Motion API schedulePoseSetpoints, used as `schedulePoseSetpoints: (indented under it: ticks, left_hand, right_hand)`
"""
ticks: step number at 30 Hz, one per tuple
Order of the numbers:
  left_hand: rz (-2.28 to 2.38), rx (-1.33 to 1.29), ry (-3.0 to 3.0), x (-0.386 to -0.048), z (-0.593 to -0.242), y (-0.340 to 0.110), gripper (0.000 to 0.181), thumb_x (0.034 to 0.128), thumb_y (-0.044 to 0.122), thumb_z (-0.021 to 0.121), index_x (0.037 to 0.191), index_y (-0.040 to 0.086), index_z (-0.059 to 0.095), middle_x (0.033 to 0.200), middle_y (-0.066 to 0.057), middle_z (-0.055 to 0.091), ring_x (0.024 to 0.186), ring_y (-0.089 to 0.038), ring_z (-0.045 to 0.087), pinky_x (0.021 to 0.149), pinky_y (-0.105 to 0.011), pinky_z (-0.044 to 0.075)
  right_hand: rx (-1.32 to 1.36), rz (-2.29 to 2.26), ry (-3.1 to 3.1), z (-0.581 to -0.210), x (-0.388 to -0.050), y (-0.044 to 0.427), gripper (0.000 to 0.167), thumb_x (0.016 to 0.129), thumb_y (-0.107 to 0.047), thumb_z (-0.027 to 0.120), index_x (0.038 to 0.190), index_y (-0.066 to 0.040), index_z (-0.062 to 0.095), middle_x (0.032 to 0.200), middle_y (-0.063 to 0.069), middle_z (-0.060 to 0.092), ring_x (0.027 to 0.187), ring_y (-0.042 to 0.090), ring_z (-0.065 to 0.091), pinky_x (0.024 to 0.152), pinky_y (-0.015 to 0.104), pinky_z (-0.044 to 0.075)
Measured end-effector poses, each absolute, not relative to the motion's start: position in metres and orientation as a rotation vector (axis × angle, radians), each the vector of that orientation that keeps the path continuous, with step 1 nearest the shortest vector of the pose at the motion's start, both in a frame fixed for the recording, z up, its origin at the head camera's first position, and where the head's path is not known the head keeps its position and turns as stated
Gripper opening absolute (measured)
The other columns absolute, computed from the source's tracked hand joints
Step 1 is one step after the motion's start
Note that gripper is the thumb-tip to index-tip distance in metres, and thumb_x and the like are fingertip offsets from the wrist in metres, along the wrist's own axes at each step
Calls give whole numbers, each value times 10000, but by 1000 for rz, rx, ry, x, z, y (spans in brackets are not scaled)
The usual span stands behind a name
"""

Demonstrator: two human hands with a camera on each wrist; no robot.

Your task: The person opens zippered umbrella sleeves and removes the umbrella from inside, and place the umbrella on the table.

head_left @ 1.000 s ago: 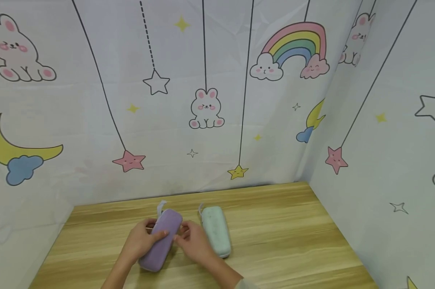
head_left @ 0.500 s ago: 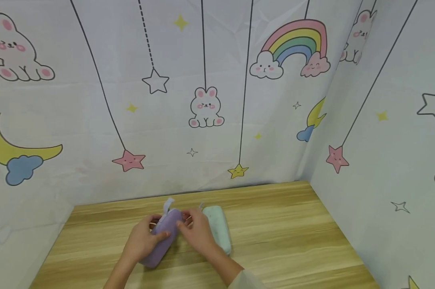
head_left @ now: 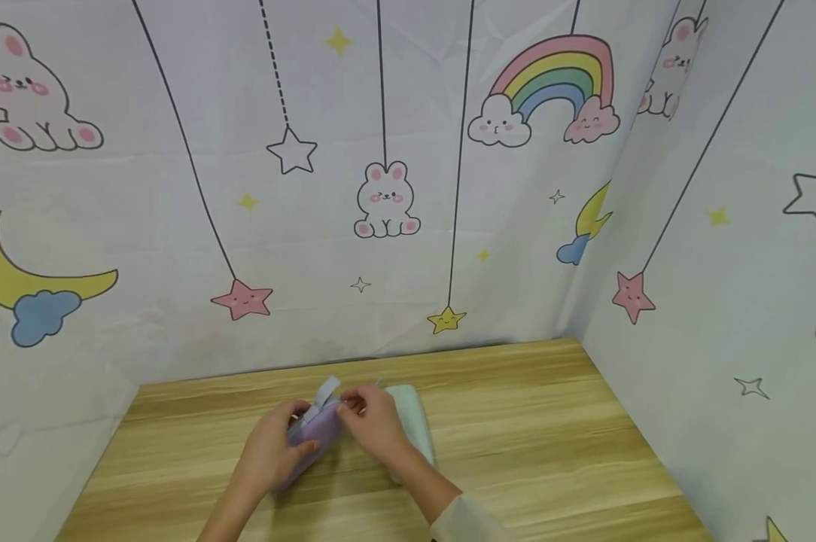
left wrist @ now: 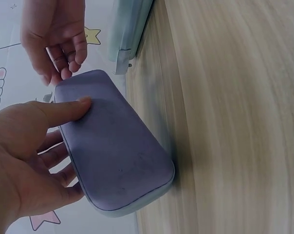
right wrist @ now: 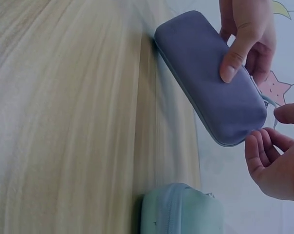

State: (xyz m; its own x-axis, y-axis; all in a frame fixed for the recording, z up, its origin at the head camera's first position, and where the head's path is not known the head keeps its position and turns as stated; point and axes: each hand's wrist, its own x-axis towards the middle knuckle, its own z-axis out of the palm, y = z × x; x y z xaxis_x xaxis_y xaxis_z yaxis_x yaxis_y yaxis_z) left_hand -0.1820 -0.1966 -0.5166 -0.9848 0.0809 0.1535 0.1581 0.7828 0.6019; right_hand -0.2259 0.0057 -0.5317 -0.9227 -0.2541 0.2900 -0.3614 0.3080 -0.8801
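A purple zip case (head_left: 321,430) with a pale strap is raised and tilted over the wooden table. My left hand (head_left: 269,449) grips it along the side; in the left wrist view the thumb lies across its broad purple face (left wrist: 113,141). At its far end, beside the strap (head_left: 327,391), my right hand (head_left: 374,425) has curled fingertips on the corner. The right wrist view shows those fingers (right wrist: 261,146) against the end, with the thumb close to the zip pull cord. A mint green zip case (head_left: 411,414) lies just right, partly covered by my right hand.
The wooden table (head_left: 530,436) reaches back to a white cloth wall (head_left: 299,248) printed with rabbits, stars and a rainbow. A second cloth wall (head_left: 706,316) borders the table on the right.
The purple case has tipped, so its broad face shows less and its zip edge and strap more. My right hand has moved up to its far end, covering more of the green case.
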Motion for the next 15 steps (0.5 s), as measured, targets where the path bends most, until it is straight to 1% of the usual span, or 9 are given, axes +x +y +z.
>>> schedulePoseSetpoints:
  ticks: [4,10,15]
  left_hand:
    - [-949,-231,-2847,-183,-519,-195,578,792,85,936,1304,27,674,1224,-148,715,1114,-328,669,917,-544,542]
    - [-944,-258,-2835,-184,-522,-194,563,777,70,945,1276,41,687,1195,-121,722,1094,-293,670,897,-511,545]
    - [-931,-291,-2844,-183,-523,-193,567,773,76,948,1275,39,688,1210,-123,720,1135,-322,661,936,-539,537]
  right_hand:
    - [614,1685,-2531,-527,-231,10,109,1001,-141,736,1054,-47,746,913,-49,688,811,33,622,726,222,550]
    - [628,1674,-2622,-522,-239,13,88,1005,-138,728,1024,-54,746,890,-49,690,785,26,611,701,210,535]
    - [632,1620,-2678,-520,-244,12,87,1010,-134,724,1045,-61,753,883,-64,681,780,18,597,691,207,525]
